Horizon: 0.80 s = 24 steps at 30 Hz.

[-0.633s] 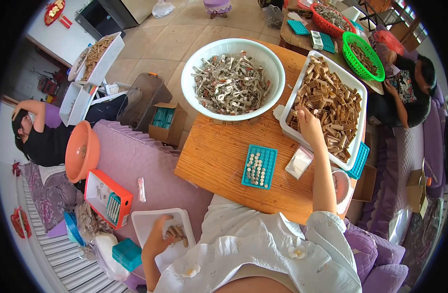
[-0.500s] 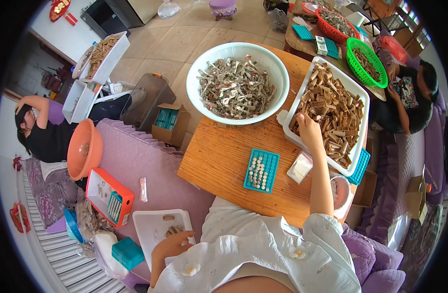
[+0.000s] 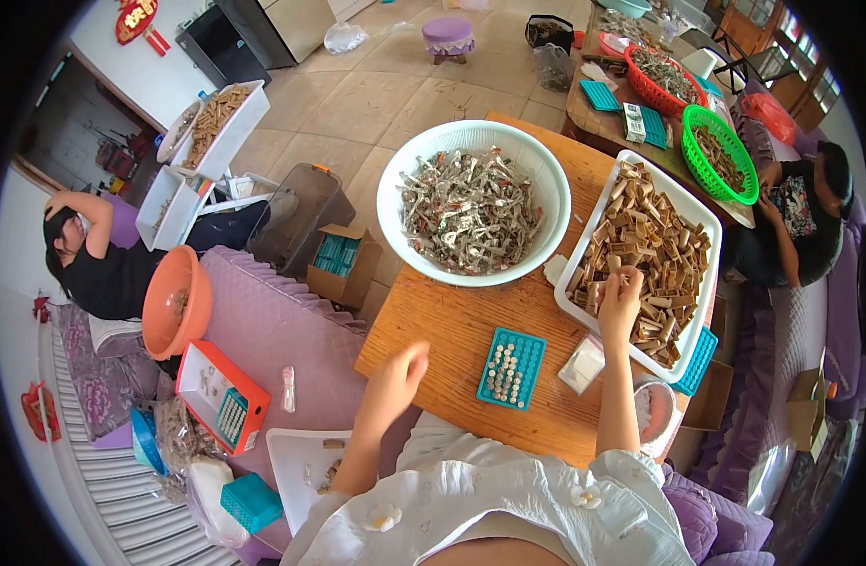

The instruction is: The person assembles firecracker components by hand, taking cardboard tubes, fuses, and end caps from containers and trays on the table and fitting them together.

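My right hand [image 3: 622,300] is over a white tray [image 3: 573,300] heaped with small curved brown pieces [image 3: 655,236]. Its fingers pinch together at what looks like one brown piece. Above the table's near left edge, my left hand [image 3: 395,379] is raised with curled fingers; anything inside them is hidden. Between the hands, a teal grid rack [image 3: 532,363] lies on the wooden table [image 3: 433,325], partly filled with small round pale pieces [image 3: 504,373]. A large pale basin [image 3: 395,241] behind it holds many thin silvery metal parts [image 3: 471,212].
A clear bag of white squares [image 3: 581,366] and a round container [image 3: 654,415] stand right of the rack. A shallow white tray [image 3: 287,462], an orange-red box [image 3: 254,415] and an orange basin [image 3: 192,302] are at my left. Two people sit nearby, one on each side.
My left hand has risen from the shallow white tray to above the table's edge. My right hand stays at the tray of brown pieces, fingers now pinched. The view has shifted slightly.
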Each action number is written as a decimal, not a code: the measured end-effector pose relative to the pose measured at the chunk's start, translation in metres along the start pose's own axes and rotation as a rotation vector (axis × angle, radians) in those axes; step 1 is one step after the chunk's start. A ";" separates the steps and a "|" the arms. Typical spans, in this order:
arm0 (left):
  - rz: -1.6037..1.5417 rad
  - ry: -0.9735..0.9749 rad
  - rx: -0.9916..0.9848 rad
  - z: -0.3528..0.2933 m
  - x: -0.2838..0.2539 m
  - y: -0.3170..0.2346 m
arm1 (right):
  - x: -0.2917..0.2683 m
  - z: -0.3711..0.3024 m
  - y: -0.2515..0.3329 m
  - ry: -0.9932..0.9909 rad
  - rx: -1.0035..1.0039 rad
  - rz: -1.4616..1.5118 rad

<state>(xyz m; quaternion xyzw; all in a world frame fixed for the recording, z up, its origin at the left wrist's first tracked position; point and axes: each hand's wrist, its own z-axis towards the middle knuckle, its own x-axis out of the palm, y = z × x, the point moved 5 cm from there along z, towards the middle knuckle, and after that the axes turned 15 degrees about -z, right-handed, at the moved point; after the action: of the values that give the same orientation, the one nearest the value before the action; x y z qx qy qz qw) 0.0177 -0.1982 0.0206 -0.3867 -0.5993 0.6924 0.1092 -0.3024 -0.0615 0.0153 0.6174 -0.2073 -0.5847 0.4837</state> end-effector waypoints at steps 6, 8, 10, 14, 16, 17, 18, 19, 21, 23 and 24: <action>-0.051 -0.445 0.405 0.161 -0.010 -0.007 | -0.006 0.011 -0.013 -0.054 -0.053 0.004; 0.037 -0.339 0.351 0.198 -0.006 0.004 | -0.006 0.012 -0.021 0.034 0.102 0.097; 0.251 -0.354 0.567 0.212 -0.005 0.003 | -0.007 0.013 -0.021 0.010 0.115 0.190; 0.411 -0.080 0.308 0.232 0.009 0.015 | -0.007 0.013 -0.027 -0.021 0.138 0.402; 0.273 -0.124 0.215 0.236 0.005 0.014 | -0.006 0.013 -0.024 0.028 0.154 0.341; 0.148 -0.165 0.282 0.236 0.000 0.006 | -0.006 0.014 -0.026 0.027 0.156 0.342; 0.149 -0.164 0.282 0.237 -0.003 0.002 | -0.005 0.014 -0.030 0.033 0.187 0.395; 0.137 -0.212 0.310 0.238 -0.009 -0.003 | -0.002 0.015 -0.032 0.040 0.217 0.447; 0.044 -0.265 0.371 0.238 -0.017 -0.021 | -0.004 0.016 -0.033 0.026 0.241 0.454; 0.021 -0.258 0.362 0.240 -0.021 -0.039 | -0.006 0.017 -0.033 0.013 0.263 0.459; 0.001 -0.252 0.347 0.240 -0.025 -0.049 | -0.006 0.016 -0.032 0.008 0.269 0.466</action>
<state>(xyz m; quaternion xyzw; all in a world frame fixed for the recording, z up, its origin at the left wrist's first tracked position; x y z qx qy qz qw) -0.1410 -0.3802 0.0708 -0.2727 -0.4800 0.8280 0.0981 -0.3285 -0.0480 -0.0065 0.6142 -0.4178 -0.4221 0.5197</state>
